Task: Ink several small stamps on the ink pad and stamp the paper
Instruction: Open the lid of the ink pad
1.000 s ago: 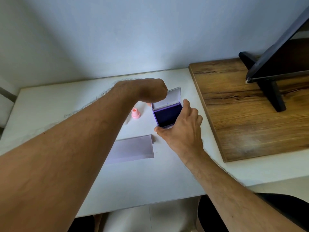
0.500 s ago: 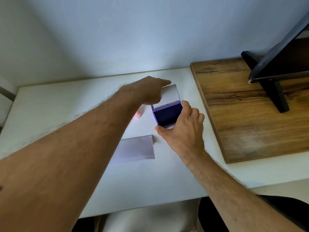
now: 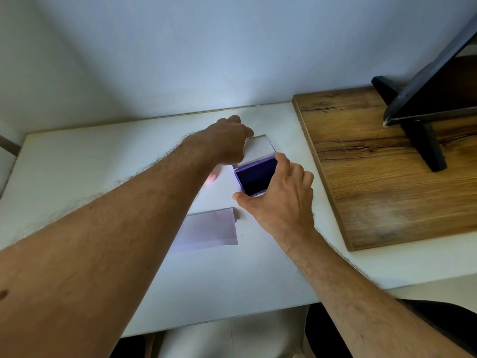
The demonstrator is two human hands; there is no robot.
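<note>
Opening step: right hand grips the purple-cased dark ink pad, left hand presses its clear lid flat, fingers hidden; next, grab the small pink stamp.

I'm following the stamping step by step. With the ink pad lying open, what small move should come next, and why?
Probably the left hand should let go of the lid and pick up the pink stamp. The ink pad lies open, steadied by the right hand; the stamp stands untouched beside it, and the paper looks blank.

white table, paper, ink pad, wooden board
</note>
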